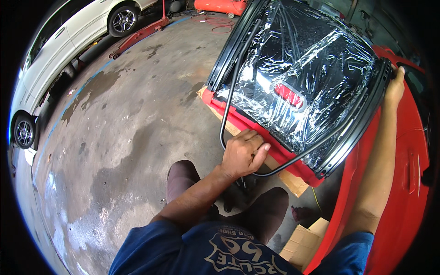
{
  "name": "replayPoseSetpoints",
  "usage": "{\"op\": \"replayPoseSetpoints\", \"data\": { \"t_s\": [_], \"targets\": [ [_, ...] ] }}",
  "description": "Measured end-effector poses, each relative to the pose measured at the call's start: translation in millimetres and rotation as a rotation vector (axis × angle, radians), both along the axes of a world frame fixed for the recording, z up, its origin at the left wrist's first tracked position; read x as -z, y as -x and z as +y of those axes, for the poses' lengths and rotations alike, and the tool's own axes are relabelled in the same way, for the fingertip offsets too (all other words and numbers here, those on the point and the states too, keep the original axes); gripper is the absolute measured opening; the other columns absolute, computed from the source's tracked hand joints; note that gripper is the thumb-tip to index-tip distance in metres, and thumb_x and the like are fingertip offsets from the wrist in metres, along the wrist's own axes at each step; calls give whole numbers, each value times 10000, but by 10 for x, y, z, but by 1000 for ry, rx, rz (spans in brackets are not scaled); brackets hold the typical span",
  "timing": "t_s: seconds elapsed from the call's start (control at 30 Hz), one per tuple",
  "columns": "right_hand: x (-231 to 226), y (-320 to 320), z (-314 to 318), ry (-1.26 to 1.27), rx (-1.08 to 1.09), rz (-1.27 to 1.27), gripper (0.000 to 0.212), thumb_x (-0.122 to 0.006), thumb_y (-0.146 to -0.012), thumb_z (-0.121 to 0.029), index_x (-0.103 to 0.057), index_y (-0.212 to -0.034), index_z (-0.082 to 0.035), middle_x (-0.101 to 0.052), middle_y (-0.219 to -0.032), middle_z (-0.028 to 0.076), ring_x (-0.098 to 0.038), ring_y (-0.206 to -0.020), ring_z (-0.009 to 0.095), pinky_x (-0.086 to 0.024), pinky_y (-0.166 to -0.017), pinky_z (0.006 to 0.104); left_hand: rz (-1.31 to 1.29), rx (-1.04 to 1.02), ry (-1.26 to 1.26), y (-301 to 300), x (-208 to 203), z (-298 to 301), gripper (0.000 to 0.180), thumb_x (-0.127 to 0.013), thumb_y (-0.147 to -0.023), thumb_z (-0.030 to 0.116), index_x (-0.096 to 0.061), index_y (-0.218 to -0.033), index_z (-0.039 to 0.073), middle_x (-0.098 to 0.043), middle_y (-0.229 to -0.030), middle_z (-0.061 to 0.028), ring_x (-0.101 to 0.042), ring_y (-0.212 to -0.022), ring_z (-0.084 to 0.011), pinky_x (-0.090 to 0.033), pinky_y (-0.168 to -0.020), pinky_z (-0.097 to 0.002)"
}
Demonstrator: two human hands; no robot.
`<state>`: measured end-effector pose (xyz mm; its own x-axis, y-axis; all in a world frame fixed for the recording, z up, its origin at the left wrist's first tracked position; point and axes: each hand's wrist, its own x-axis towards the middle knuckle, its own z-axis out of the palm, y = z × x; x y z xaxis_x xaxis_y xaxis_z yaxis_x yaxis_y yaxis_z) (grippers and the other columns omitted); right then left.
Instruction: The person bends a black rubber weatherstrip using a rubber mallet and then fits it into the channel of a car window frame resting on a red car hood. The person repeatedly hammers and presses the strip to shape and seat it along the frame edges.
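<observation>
A large dark panel (pixel 321 59), wrapped in crinkled clear film, lies tilted in front of me. It has black side rails and looks like a sunroof assembly. A red oval label (pixel 289 95) shows through the film. Along the near edge runs a red strip (pixel 243 120). A black rubber tube (pixel 229 98) loops off that edge toward me. My left hand (pixel 243 155) is closed at the near edge, its fingers curled by the red strip and covering part of the tube. My right hand (pixel 395 87) grips the right rail (pixel 366 121) near its far end, fingers partly hidden.
A red car body (pixel 403 151) stands close on my right. Cardboard (pixel 293 183) shows below the panel, and a cardboard box (pixel 306 243) sits lower right. Across the stained concrete floor are a white car (pixel 68 41), a red floor jack (pixel 142 34) and a red tank (pixel 220 6).
</observation>
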<state>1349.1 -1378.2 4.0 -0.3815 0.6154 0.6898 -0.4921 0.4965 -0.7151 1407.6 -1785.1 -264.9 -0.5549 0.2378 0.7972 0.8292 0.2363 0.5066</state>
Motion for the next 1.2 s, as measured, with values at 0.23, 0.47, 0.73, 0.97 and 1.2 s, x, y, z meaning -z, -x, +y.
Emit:
{"op": "replayPoseSetpoints", "data": {
  "t_s": [0.23, 0.47, 0.73, 0.97, 1.2],
  "targets": [
    [10, 93, 279, 63, -247, 28, 604, -349, -1104, -431, -660, -1243, 67, -726, -1136, 135, -674, -1026, 220, -505, -968, 334, -99, -335, -423, 269, -23, -447, 95, -593, -980, 70, -597, -918, -1, -608, -849, -130, -592, -763, -255, -485, -717, -379],
    [-1, 63, 234, 54, -158, 5, 606, -380, -1094, -448, -687, -1211, 61, -730, -1116, 122, -675, -1021, 208, -497, -964, 323, -848, -311, -710, 1046, -120, -638, 533, -636, -1019, 371, -485, -1383, 12, -621, -1252, -126, -603, -1048, -216, -487, -891, -371],
    [16, -74, -155, -11, 94, 9, 639, -409, -1074, -492, -736, -1158, 51, -744, -1020, 113, -670, -947, 197, -488, -925, 310, -738, -107, -645, 788, -149, -240, 1100, -858, -828, 201, -99, -1597, -3, -481, -1439, -246, -507, -1305, -304, -370, -1148, -383],
    [22, -55, -207, -40, 83, 39, 648, -392, -1075, -487, -749, -1090, 54, -749, -989, 109, -657, -911, 208, -483, -901, 328, -658, -167, -491, 840, 62, -262, 1141, -806, -810, -3, 10, -1608, -1, -530, -1394, -255, -582, -1219, -294, -453, -1072, -374],
    [84, 32, -62, 5, -126, 86, 548, -423, -1092, -426, -728, -1126, 27, -754, -982, 97, -680, -881, 177, -519, -857, 317, -758, -185, -413, 764, 60, -319, 1078, -616, -856, -87, 86, -1644, 133, -653, -1104, -148, -646, -863, -186, -550, -763, -315]
  ]
}}
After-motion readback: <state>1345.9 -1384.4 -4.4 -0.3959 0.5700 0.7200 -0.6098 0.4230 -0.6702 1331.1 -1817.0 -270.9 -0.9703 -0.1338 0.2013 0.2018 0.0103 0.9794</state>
